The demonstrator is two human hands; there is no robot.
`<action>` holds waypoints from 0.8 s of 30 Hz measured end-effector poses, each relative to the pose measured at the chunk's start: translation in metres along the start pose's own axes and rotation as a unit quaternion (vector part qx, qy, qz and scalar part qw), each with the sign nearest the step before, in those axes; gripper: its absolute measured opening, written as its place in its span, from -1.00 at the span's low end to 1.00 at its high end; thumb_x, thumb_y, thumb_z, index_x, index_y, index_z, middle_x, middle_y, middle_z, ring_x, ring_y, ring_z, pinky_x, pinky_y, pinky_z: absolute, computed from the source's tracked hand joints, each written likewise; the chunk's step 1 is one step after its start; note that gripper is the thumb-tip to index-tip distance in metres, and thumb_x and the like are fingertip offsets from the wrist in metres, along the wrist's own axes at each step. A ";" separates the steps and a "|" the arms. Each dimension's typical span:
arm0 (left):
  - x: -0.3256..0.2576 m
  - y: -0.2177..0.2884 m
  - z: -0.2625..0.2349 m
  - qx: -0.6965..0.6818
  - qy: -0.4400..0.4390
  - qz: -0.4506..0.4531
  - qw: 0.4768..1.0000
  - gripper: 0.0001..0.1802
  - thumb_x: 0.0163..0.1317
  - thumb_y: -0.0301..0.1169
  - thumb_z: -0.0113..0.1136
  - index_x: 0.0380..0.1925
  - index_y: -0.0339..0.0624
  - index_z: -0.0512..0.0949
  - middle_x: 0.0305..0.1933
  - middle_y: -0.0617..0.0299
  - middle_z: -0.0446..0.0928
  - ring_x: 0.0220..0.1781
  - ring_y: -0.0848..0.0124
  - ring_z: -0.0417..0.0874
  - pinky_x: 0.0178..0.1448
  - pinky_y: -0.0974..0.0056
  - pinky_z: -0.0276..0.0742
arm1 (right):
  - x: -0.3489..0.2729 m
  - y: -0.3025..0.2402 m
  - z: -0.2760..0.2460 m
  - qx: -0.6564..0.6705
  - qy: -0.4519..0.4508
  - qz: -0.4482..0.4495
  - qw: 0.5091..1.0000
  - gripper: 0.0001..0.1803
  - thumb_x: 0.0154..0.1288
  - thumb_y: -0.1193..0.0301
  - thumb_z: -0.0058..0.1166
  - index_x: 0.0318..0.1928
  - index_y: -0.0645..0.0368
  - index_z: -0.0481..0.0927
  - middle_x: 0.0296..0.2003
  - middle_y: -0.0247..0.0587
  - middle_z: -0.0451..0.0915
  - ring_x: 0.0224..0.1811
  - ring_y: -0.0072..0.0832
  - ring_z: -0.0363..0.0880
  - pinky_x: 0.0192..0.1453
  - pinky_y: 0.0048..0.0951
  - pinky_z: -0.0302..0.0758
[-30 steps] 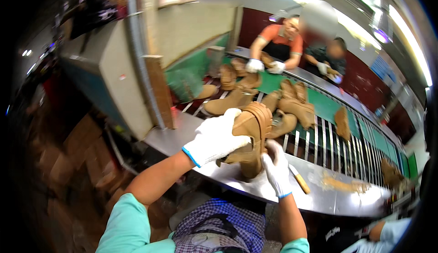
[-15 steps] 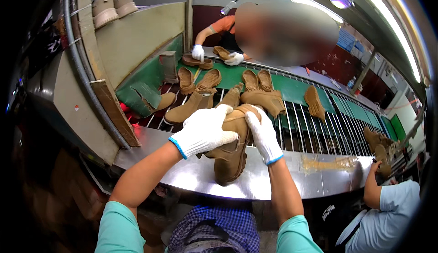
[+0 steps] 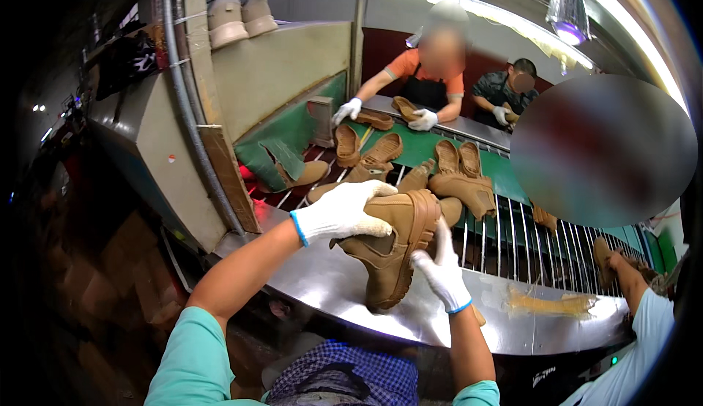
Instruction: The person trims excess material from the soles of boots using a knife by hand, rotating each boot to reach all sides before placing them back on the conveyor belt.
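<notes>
A tan boot [image 3: 392,256] with a thick lugged sole is tilted in front of me, above the metal edge of the conveyor. My left hand [image 3: 344,215], in a white knit glove with a blue cuff, grips the boot by its upper, thumb across the side. Beside the sole is my right hand [image 3: 442,268], gloved alike, its fingers stretched upward and thumb apart. Whether its fingertips touch the sole, I cannot tell. Just behind the held boot lie another boot lying on its side [image 3: 463,191] and loose soles [image 3: 448,158].
The conveyor's metal rods [image 3: 505,241] run off to the right, with a green belt [image 3: 417,146] across them. A co-worker in orange [image 3: 410,65] handles soles opposite. Another person's arm [image 3: 631,281] reaches in at the right. A post [image 3: 187,98] and panel stand left.
My right hand has come off the boot's upper and moved down beside the sole, fingers extended. The boot has turned, its sole edge facing right. The view has shifted left.
</notes>
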State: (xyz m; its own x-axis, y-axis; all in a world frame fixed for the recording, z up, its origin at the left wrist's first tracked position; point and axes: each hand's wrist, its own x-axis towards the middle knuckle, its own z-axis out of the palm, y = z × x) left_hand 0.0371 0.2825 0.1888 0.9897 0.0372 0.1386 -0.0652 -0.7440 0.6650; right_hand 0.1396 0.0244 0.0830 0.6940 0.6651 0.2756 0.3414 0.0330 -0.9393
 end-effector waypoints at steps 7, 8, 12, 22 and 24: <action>-0.063 0.047 0.068 -0.087 0.087 0.126 0.984 -0.12 0.05 -0.14 0.74 0.32 -0.21 0.52 0.15 -0.07 0.75 0.21 0.05 0.81 0.33 0.11 0.70 | -0.043 -0.030 -0.014 0.298 0.036 -0.092 0.949 0.07 0.19 0.12 0.54 0.59 0.20 0.24 0.49 -0.06 0.37 0.59 -0.17 0.37 0.69 -0.09 0.29; -0.069 0.061 0.072 -0.067 0.078 0.141 0.985 -0.11 0.02 -0.18 0.78 0.30 -0.27 0.52 0.14 -0.07 0.76 0.20 0.11 0.83 0.32 0.14 0.71 | -0.056 -0.026 -0.022 0.268 0.029 -0.129 0.954 -0.06 0.18 0.23 0.51 0.50 0.15 0.30 0.45 0.00 0.39 0.56 -0.12 0.38 0.67 -0.03 0.33; -0.091 0.078 0.102 0.002 0.123 0.253 0.960 -0.18 -0.03 -0.22 0.80 0.20 -0.25 0.57 0.02 -0.05 0.77 -0.08 0.03 0.89 0.05 0.12 0.81 | -0.117 -0.029 -0.025 0.239 0.079 -0.145 0.957 -0.32 0.16 0.42 0.47 0.24 -0.02 0.39 0.42 0.12 0.38 0.55 0.02 0.36 0.63 0.09 0.36; -0.141 0.085 0.133 0.023 0.048 0.392 0.918 -0.52 0.01 -0.40 0.47 -0.01 -0.34 0.71 0.03 -0.11 0.74 0.00 -0.02 0.84 0.03 0.06 0.83 | -0.218 -0.053 0.015 0.302 0.216 -0.061 0.927 -0.48 0.06 0.59 0.50 -0.18 -0.08 0.38 0.17 -0.21 0.51 0.63 0.07 0.26 0.72 0.30 0.20; -0.152 0.084 0.141 0.035 0.070 0.410 0.909 -0.62 0.05 -0.39 0.48 -0.10 -0.30 0.74 0.05 -0.11 0.75 0.03 -0.02 0.85 0.08 0.00 0.84 | -0.234 -0.057 0.019 0.281 0.230 -0.030 0.931 -0.49 0.06 0.62 0.50 -0.22 -0.06 0.37 0.15 -0.25 0.50 0.62 0.03 0.27 0.71 0.23 0.21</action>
State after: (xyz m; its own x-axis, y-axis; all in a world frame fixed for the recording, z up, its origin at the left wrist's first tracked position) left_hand -0.1011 0.1203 0.1201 0.5856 -0.4680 0.6619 -0.7603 -0.6003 0.2482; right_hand -0.0542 -0.1190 0.0680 0.9266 0.2641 0.2678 0.0924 0.5302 -0.8428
